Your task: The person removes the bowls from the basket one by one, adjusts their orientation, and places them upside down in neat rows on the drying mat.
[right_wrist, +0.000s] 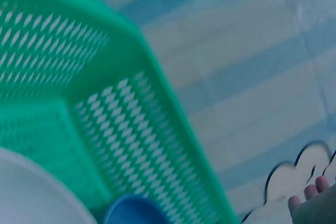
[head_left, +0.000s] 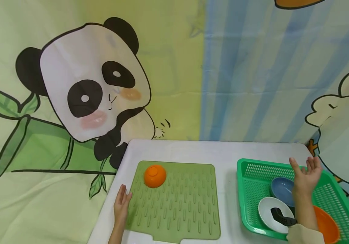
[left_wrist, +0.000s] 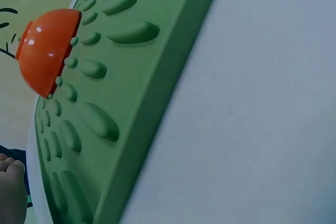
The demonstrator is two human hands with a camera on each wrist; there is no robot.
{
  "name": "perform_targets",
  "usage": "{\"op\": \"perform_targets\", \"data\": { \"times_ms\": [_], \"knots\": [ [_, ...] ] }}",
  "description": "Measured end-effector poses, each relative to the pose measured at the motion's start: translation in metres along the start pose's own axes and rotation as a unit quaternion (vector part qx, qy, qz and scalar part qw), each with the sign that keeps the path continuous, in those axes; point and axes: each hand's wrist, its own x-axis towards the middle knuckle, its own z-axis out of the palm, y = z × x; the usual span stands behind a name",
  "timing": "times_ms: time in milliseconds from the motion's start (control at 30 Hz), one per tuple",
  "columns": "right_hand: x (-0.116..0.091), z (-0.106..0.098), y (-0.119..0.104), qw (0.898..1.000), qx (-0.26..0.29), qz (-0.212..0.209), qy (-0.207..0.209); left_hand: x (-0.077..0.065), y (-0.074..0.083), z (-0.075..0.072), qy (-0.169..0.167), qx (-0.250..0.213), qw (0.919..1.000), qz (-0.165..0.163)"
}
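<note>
An orange bowl lies upside down near the far left corner of a green ridged mat. Beside the mat's left edge is my left hand, fingers straight and nothing held. My right hand is raised over a green plastic basket, fingers spread and holding nothing. Inside the basket are a blue bowl, a white bowl, an orange bowl and a black utensil lying across the white bowl. My right forearm hides part of these.
Mat and basket both stand on a white table, the basket to the right of the mat. A cartoon-printed cloth hangs behind the table, with a panda on its left part.
</note>
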Motion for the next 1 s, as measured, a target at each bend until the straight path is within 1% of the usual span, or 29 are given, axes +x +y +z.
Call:
{"op": "perform_targets", "data": {
  "times_ms": [33, 100, 167, 233, 300, 333, 400, 433, 533, 633, 767, 867, 1000],
  "knots": [
    [0.005, -0.008, 0.009, 0.999, -0.036, 0.02, 0.009, 0.0, -0.002, 0.0, 0.0, -0.004, 1.0, 0.001],
    [0.018, -0.026, 0.035, 0.991, -0.118, 0.053, 0.016, -0.001, -0.006, 0.0, 0.001, -0.004, 1.0, 0.0],
    [0.035, -0.047, 0.07, 0.977, -0.196, 0.085, 0.02, -0.001, -0.009, 0.001, 0.0, 0.0, 1.0, -0.003],
    [0.055, -0.07, 0.109, 0.96, -0.259, 0.103, 0.021, -0.001, -0.011, 0.001, -0.001, 0.004, 1.0, -0.003],
    [0.072, -0.09, 0.142, 0.946, -0.302, 0.113, 0.025, 0.0, -0.011, 0.002, 0.001, 0.006, 1.0, 0.0],
    [0.078, -0.098, 0.155, 0.942, -0.312, 0.119, 0.029, 0.0, -0.011, 0.002, 0.001, 0.005, 1.0, 0.002],
    [0.086, -0.11, 0.171, 0.942, -0.312, 0.116, 0.035, 0.001, -0.011, 0.003, 0.003, 0.003, 1.0, 0.006],
    [0.089, -0.114, 0.174, 0.945, -0.304, 0.113, 0.034, 0.002, -0.011, 0.003, 0.005, -0.001, 1.0, 0.008],
    [0.087, -0.116, 0.175, 0.95, -0.292, 0.108, 0.033, 0.003, -0.012, 0.003, 0.009, -0.006, 0.9999, 0.008],
    [0.084, -0.112, 0.173, 0.947, -0.302, 0.111, 0.018, 0.004, -0.013, 0.003, 0.014, -0.008, 0.9999, 0.003],
    [0.082, -0.108, 0.176, 0.928, -0.354, 0.12, -0.011, 0.006, -0.014, 0.004, 0.01, -0.012, 0.9999, -0.005],
    [0.079, -0.108, 0.178, 0.908, -0.403, 0.112, -0.028, 0.007, -0.014, 0.006, 0.008, -0.013, 0.9999, -0.004],
    [0.079, -0.112, 0.184, 0.889, -0.449, 0.093, -0.026, 0.006, -0.014, 0.008, 0.005, -0.013, 0.9999, -0.001]
  ]
}}
